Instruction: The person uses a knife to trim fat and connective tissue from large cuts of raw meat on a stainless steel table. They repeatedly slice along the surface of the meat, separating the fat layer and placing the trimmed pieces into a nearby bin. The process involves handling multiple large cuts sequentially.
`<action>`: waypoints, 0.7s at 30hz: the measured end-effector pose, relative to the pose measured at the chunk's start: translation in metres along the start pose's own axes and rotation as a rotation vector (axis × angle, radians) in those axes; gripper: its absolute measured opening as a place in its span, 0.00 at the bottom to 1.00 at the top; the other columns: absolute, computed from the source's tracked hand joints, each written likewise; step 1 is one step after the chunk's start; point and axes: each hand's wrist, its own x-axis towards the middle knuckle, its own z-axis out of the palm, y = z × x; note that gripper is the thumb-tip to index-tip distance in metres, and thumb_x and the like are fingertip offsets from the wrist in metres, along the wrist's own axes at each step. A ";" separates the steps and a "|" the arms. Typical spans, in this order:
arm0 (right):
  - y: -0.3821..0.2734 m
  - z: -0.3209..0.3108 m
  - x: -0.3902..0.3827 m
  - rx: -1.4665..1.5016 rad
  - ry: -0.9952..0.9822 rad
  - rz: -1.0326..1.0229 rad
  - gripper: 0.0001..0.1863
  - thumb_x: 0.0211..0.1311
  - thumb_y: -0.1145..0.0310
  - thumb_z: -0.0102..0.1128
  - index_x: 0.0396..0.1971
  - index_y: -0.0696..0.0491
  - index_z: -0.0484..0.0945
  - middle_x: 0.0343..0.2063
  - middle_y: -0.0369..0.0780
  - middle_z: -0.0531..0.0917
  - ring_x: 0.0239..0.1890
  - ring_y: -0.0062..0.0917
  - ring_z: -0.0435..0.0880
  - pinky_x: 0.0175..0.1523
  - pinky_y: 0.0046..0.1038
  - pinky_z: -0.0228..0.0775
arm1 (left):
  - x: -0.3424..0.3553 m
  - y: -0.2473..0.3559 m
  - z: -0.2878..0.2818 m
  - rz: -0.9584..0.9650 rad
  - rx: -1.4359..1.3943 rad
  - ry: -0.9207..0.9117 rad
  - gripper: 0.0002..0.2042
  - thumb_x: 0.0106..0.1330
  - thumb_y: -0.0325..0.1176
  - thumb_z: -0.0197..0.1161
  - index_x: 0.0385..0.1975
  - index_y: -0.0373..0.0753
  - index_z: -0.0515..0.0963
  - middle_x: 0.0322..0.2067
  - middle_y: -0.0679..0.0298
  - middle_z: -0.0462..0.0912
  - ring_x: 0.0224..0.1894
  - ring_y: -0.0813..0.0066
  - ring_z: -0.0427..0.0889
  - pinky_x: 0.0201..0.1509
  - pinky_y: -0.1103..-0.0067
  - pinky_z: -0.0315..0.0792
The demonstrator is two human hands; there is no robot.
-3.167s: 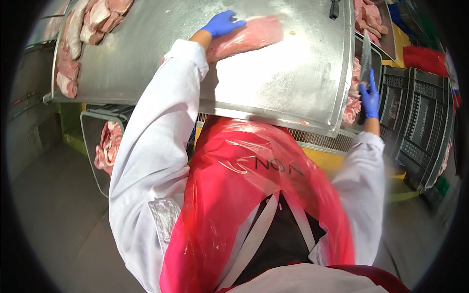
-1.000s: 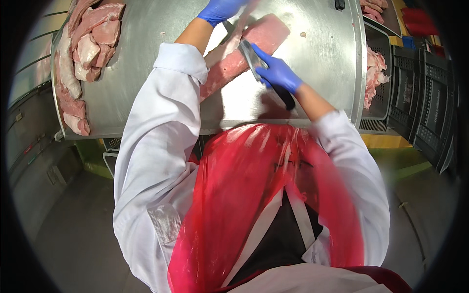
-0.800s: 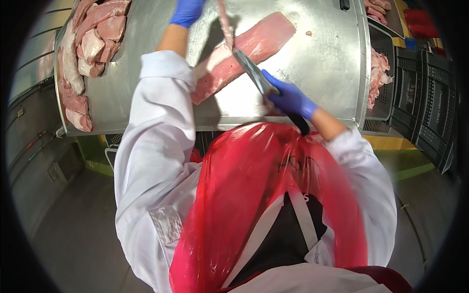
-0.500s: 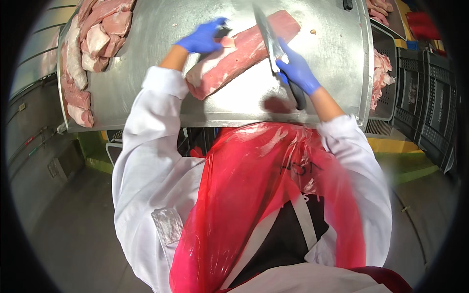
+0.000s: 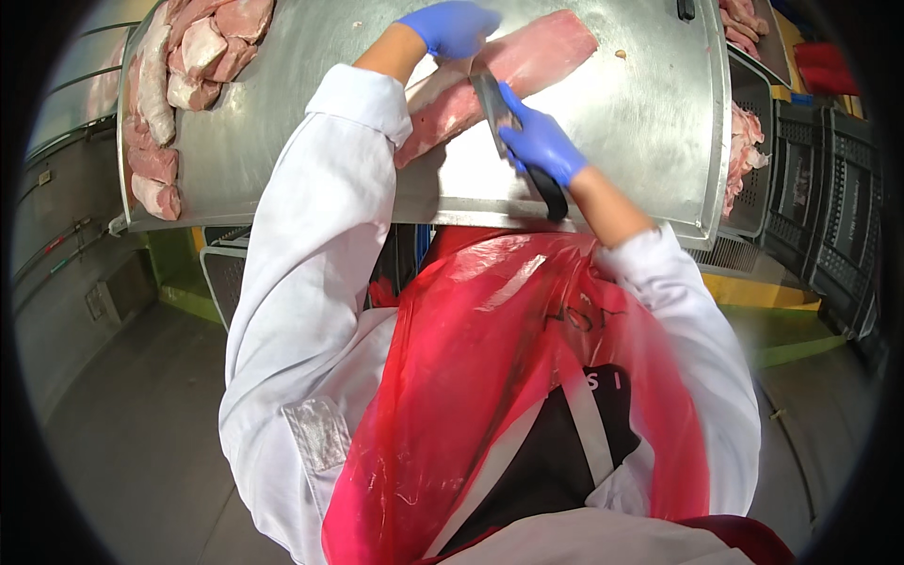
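A long pink piece of meat (image 5: 541, 52), a boneless loin by its look, lies slantwise on the steel table. My right hand (image 5: 544, 143), in a blue glove, is closed round a knife (image 5: 492, 105). Its black handle sticks out below the hand, and the blade points up and left across the loin's near side. At the loin's far edge is my left hand (image 5: 450, 28), also blue-gloved, with its fingers curled in and partly blurred. What they hold, if anything, is hidden. Below that hand runs a pale layer on the meat.
Several cut meat pieces (image 5: 202, 52) are heaped along the left side of the steel table (image 5: 311, 141). A grey crate (image 5: 750, 85) with pale trimmings stands beyond the right edge, beside dark stacked crates (image 5: 819, 179). A small scrap (image 5: 621, 54) lies right of the loin.
My left hand has moved up and right, its fingers now curled. The knife has shifted left and down, its blade now lower over the loin. The whole view has shifted slightly.
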 end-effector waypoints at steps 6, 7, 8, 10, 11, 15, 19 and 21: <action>0.005 0.013 0.052 0.033 0.052 0.004 0.38 0.68 0.69 0.49 0.77 0.47 0.50 0.29 0.46 0.82 0.20 0.26 0.80 0.30 0.29 0.76 | 0.007 0.033 -0.035 -0.026 0.201 0.027 0.11 0.53 0.35 0.65 0.33 0.37 0.82 0.33 0.47 0.85 0.38 0.47 0.84 0.43 0.61 0.76; -0.014 0.018 0.017 -0.027 -0.049 0.054 0.38 0.68 0.70 0.49 0.77 0.46 0.49 0.28 0.45 0.82 0.20 0.25 0.79 0.30 0.28 0.77 | -0.007 0.025 -0.034 -0.091 0.163 0.045 0.11 0.51 0.34 0.64 0.33 0.37 0.82 0.34 0.45 0.85 0.39 0.43 0.83 0.44 0.59 0.76; -0.005 0.023 -0.002 -0.043 -0.088 0.033 0.39 0.68 0.70 0.49 0.77 0.45 0.48 0.27 0.44 0.81 0.20 0.24 0.79 0.31 0.27 0.77 | -0.013 0.027 -0.037 -0.092 0.152 0.059 0.11 0.51 0.32 0.62 0.33 0.37 0.82 0.34 0.45 0.85 0.39 0.44 0.84 0.43 0.59 0.76; -0.006 0.024 -0.006 0.050 -0.122 0.062 0.38 0.68 0.71 0.49 0.77 0.46 0.49 0.26 0.45 0.81 0.21 0.24 0.80 0.31 0.28 0.77 | -0.025 0.029 -0.042 -0.095 0.130 0.086 0.10 0.51 0.30 0.60 0.32 0.37 0.82 0.33 0.45 0.85 0.38 0.45 0.84 0.42 0.59 0.76; -0.004 0.024 0.009 0.056 -0.119 0.051 0.39 0.68 0.71 0.49 0.77 0.45 0.47 0.25 0.44 0.81 0.20 0.23 0.80 0.30 0.28 0.77 | -0.026 0.034 -0.042 -0.087 0.142 0.091 0.10 0.52 0.29 0.59 0.32 0.37 0.82 0.32 0.45 0.84 0.37 0.44 0.84 0.42 0.59 0.75; -0.018 0.032 0.044 -0.016 -0.066 -0.008 0.38 0.69 0.69 0.48 0.77 0.45 0.47 0.22 0.44 0.81 0.20 0.25 0.80 0.30 0.28 0.77 | -0.031 0.038 -0.045 -0.023 0.197 0.162 0.09 0.53 0.29 0.57 0.31 0.37 0.81 0.29 0.45 0.83 0.34 0.44 0.83 0.40 0.58 0.75; 0.003 0.058 -0.008 -0.130 -0.100 -0.100 0.39 0.70 0.69 0.45 0.78 0.47 0.43 0.25 0.45 0.82 0.19 0.27 0.80 0.29 0.30 0.77 | -0.059 0.040 -0.054 0.032 0.140 0.333 0.07 0.54 0.30 0.56 0.28 0.37 0.80 0.26 0.46 0.82 0.32 0.43 0.81 0.37 0.56 0.74; 0.000 0.061 0.002 -0.034 -0.097 -0.046 0.39 0.70 0.69 0.45 0.78 0.46 0.42 0.26 0.46 0.83 0.20 0.27 0.80 0.30 0.29 0.78 | -0.063 0.047 -0.052 0.022 0.162 0.342 0.06 0.54 0.30 0.57 0.28 0.37 0.79 0.25 0.46 0.81 0.31 0.43 0.81 0.37 0.56 0.73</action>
